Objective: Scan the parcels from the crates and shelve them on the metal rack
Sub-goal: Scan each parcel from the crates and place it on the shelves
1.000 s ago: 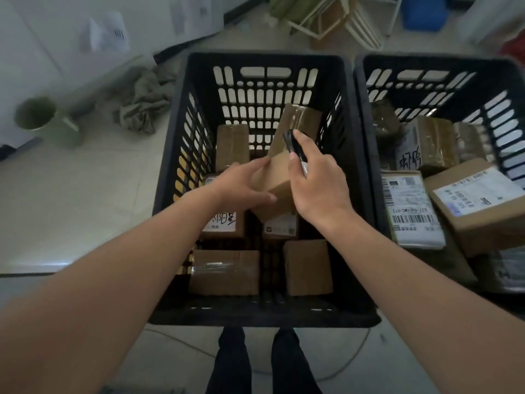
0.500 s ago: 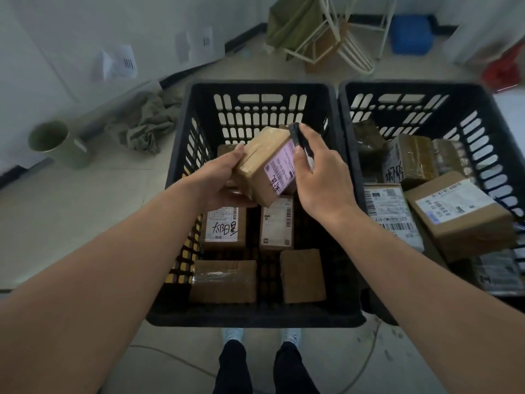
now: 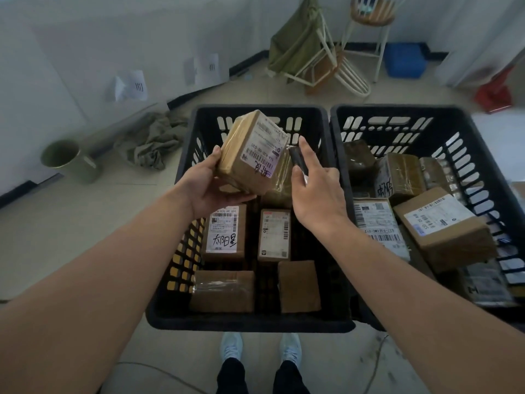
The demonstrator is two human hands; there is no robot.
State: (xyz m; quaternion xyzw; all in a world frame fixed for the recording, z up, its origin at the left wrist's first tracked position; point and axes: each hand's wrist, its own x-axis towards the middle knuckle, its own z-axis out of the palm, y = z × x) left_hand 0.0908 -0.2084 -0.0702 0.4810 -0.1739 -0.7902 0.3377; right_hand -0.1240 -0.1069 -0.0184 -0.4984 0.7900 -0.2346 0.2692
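The left hand [image 3: 210, 189] grips a taped brown parcel [image 3: 252, 152] from beneath and behind, thumb up its near-left edge, fingers curled under it. A second ago this parcel sat low inside the left crate [image 3: 250, 322], label hidden; it has since been lifted above the crate's far half and turned so the printed label [image 3: 262, 150] faces up toward the person. The right hand [image 3: 318, 189] holds a slim dark scanner [image 3: 298, 160], its fingers wrapped around the body with the index finger extended along the top. The scanner tip sits just beside the parcel's right edge; whether it touches the wrap cannot be told.

Judgement: the parcel is now presented for reading, so the scan step is in hand and shelving is not yet begun. No metal rack shows in this view.

Remaining stock: four parcels lie flat on the left crate's floor, two labelled ones at the middle [image 3: 225, 231] and two plain ones along the near wall [image 3: 223, 291]. The right crate [image 3: 483, 132] holds a fuller, untidy heap of parcels [image 3: 437, 226]. Most of the task is therefore outstanding.

Risk: the label is angled and partly under glossy tape, which may hinder a clean read.
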